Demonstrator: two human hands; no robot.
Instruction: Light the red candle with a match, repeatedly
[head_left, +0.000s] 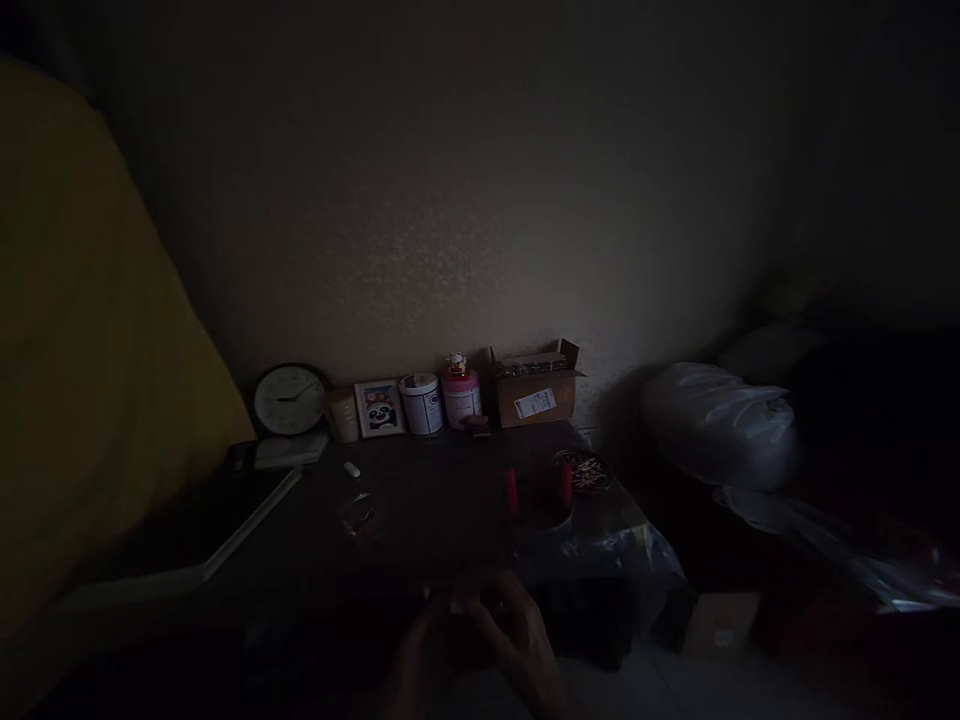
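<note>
In the dim light, my left hand [420, 640] is blurred and dark at the table's front edge. Beside it on the right is my right hand [514, 640], its fingers bent and pinched toward the left hand. Something small and pale [459, 603] shows at the fingertips, too dark to name. Beyond the hands, two red upright pieces [511, 491] stand at a dark round object. A clear crumpled packet [361, 515] and a small white object [352, 469] lie on the dark table [442, 500].
Along the wall stand a clock [289, 399], a framed panda picture [381, 409], a white tin [421, 404], a pink tin [461, 401] and an open cardboard box [536, 392]. A bowl of sticks [589, 473] sits right. White bags [720, 425] lie farther right.
</note>
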